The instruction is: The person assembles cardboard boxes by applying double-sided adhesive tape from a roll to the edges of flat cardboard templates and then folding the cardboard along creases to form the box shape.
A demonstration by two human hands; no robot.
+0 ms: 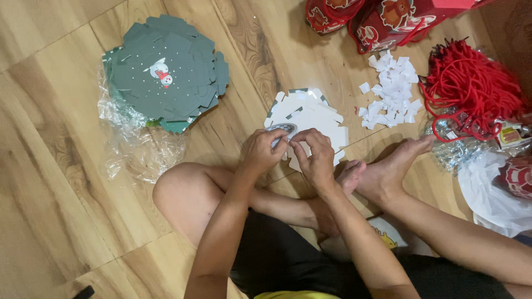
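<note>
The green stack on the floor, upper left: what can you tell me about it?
The green stack is a pile of flat die-cut card sheets, dark green with notched, jagged edges, fanned slightly askew. The top sheet shows a small snowman picture and white dots. The pile lies flat on crumpled clear plastic wrap on the wooden floor. Neither hand touches it; both are busy off to its right.

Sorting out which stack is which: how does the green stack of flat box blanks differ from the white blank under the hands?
The green stack lies untouched on clear plastic wrap, printed side up with a snowman; the white blank shows its plain white side, and the left hand and right hand work at its near edge. The green stack is thick, many sheets; the white blank looks far thinner. Both lie flat on the wooden floor with notched outlines.
</note>
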